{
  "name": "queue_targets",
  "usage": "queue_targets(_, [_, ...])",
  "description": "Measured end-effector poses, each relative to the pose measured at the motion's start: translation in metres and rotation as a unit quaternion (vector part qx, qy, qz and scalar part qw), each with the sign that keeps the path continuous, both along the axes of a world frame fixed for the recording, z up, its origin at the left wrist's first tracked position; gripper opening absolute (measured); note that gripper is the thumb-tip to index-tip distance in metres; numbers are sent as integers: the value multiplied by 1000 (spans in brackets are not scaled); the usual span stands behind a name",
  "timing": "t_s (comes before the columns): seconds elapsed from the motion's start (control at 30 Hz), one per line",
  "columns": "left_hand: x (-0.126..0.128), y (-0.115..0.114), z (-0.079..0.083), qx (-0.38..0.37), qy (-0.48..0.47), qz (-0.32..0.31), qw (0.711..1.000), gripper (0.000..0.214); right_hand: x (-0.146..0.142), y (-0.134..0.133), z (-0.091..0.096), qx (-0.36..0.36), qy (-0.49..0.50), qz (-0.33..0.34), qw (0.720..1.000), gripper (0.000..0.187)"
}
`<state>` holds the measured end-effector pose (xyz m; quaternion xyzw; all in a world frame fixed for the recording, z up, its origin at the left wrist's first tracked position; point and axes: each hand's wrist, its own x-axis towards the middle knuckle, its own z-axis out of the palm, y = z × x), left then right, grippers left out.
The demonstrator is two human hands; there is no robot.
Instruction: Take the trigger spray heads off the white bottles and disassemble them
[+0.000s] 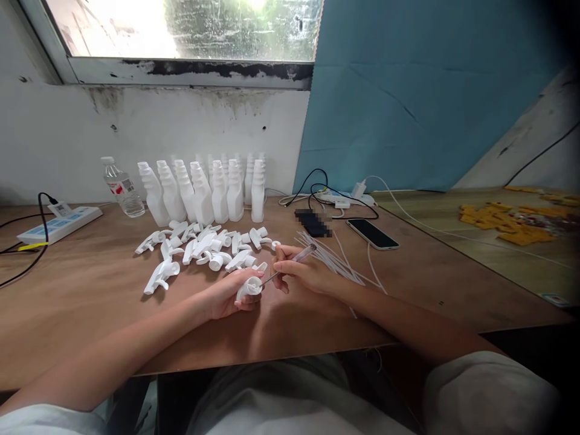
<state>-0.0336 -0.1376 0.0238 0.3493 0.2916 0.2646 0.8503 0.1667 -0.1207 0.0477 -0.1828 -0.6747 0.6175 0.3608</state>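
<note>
My left hand [229, 296] rests on the brown table [90, 302] with its fingers wrapped round a white spray trigger head [249, 287]. My right hand [301, 273] pinches a thin clear dip tube [292, 261], whose lower end points at the trigger head. Just behind my hands lies a heap of several white trigger heads [206, 249]. A bundle of clear tubes [333, 260] lies to the right of my right hand. Several white empty bottles [203, 190] stand in rows at the back.
A clear water bottle [122, 187] and a white power strip [58, 225] sit at the back left. A black phone [372, 234], a dark object [313, 222] and charger cables [335, 196] lie at the right. Yellow pieces [507, 223] cover a neighbouring table.
</note>
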Motion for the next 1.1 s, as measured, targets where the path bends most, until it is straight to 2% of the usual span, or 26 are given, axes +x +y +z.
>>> queue_targets(0.2, [0,-1,2,0,-10,8,1000,23,-3,-4,0,-18,-13,15,1000,22])
queue_targets(0.33, [-2,0,-1,12,-8,-8,1000,20,-10,-4,-9,-118,8,28,993,26])
queue_targets(0.43, [-3,2,-3,16,-22,-21,999,21,-14,-3,-16,-249,19,22,968,25])
queue_targets(0.53, [-3,3,-4,7,-24,-18,1000,21,-16,-1,-20,-369,29,32,929,21])
queue_targets(0.67, [-2,4,-5,4,-29,-10,1000,17,-17,1,-21,-458,79,59,884,19])
queue_targets(0.8, [-2,3,-3,-2,-28,-4,1000,20,-14,8,-20,-465,146,9,873,14])
queue_targets(0.97, [0,0,2,-9,-13,6,1000,23,2,31,-11,-395,191,-119,891,10])
queue_targets(1.1, [0,1,1,-5,-14,10,1000,25,18,48,-3,-331,175,-160,913,15])
